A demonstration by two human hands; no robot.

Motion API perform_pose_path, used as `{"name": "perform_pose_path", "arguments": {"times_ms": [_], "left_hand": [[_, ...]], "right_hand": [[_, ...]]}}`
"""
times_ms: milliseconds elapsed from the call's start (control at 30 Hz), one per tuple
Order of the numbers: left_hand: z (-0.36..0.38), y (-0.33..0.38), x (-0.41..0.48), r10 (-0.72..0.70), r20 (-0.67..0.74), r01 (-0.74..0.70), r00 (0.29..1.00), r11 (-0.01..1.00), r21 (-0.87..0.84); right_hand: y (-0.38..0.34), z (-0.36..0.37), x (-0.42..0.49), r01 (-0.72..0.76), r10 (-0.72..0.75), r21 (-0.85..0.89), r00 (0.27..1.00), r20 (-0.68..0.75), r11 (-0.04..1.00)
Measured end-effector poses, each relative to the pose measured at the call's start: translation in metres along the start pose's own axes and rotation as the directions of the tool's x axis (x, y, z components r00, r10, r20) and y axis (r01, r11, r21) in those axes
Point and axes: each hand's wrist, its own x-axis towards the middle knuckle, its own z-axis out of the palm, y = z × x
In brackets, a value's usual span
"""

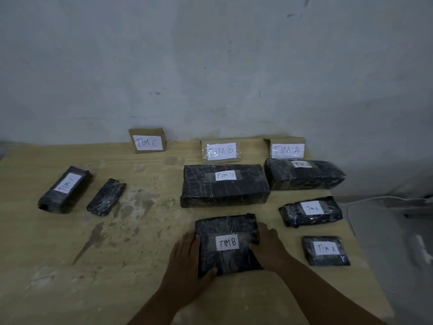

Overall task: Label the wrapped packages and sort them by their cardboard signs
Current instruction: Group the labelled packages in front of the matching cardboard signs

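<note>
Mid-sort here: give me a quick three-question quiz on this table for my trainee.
1. True or false: every package on the table carries a label.
2. How many packages lie in the column in front of the TIM A sign?
3. The left hand and right hand grip the near package, which is labelled: A) TIM A B) TIM B C) TIM C

Key: 1. False: the small package beside the TIM C package has none. 2. Three. 3. B.
</note>
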Motion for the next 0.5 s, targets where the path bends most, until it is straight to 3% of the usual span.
{"name": "perform_pose_path", "arguments": {"times_ms": [133,233,333,433,500], "left_hand": [[-0.001,-0.001,-0.002,-0.063,-0.079,0.058,0.995,0.996,-0.069],[-0.018,-0.001,0.009,-0.126,-0.203,0.091,0.971,0.980,-0.176],[-0.049,0.005,0.027,-0.298,-0.264,0.136,0.918,0.858,-0.495],[-0.072,0.008,0.051,-0.389,-0.299,0.106,0.871,0.744,-0.660],[-0.084,0.008,0.066,-0.398,-0.203,0.118,0.895,0.649,-0.751]], "right_hand": [[0.003,-0.007,0.001,0.017,-0.017,0.013,1.000,-0.010,1.000],[-0.009,-0.018,0.003,0.048,-0.018,0.142,0.979,-0.204,0.989],[-0.029,-0.034,0.010,0.126,-0.037,0.220,0.928,-0.370,0.967],[-0.050,-0.044,0.021,0.147,-0.029,0.295,0.928,-0.372,0.944],[-0.058,-0.047,0.029,0.152,-0.038,0.295,0.932,-0.360,0.943]]}}
